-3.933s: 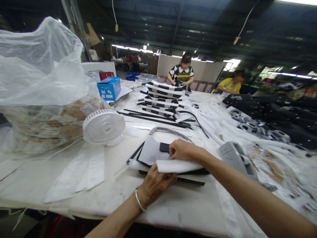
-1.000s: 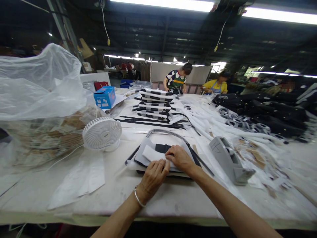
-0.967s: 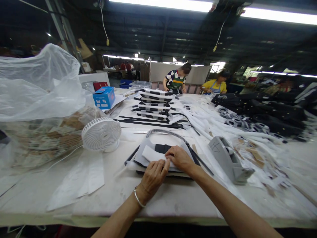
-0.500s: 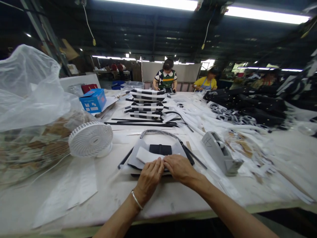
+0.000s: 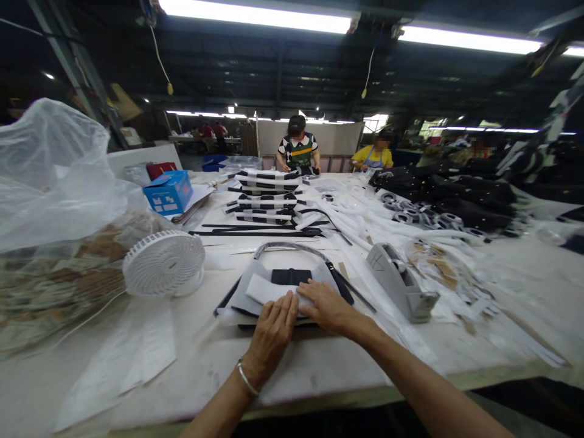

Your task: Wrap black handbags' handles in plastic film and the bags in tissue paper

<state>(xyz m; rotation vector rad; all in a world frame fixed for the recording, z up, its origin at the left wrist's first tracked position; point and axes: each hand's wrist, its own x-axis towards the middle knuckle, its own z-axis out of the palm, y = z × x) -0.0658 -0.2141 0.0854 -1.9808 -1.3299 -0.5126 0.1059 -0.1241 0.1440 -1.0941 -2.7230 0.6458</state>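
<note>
A handbag (image 5: 245, 299) lies on the table before me, its front covered by a pale wrapping sheet and its wrapped handle arching away from me. A black flap or strap piece (image 5: 292, 277) shows at its middle. Across the bag's lower front lies a white padding strip (image 5: 263, 290). My left hand (image 5: 274, 326) rests on this strip with straight fingers side by side. Beside it, my right hand (image 5: 327, 308) presses on the strip's right part, fingers stretched and slightly apart. Both hands hide the strip's right end and part of the bag's lower edge.
A grey tape dispenser (image 5: 396, 283) stands to the right and a white fan (image 5: 165, 264) to the left. Wrapped bags (image 5: 267, 201) are stacked ahead, behind black straps (image 5: 255, 233). A large plastic bag (image 5: 59, 261) bulges at far left. Co-workers sit beyond.
The right hand's fingers have loosened from a bunched pose and now lie more spread on the padding strip. The left hand stays on the strip. The view has shifted slightly.
</note>
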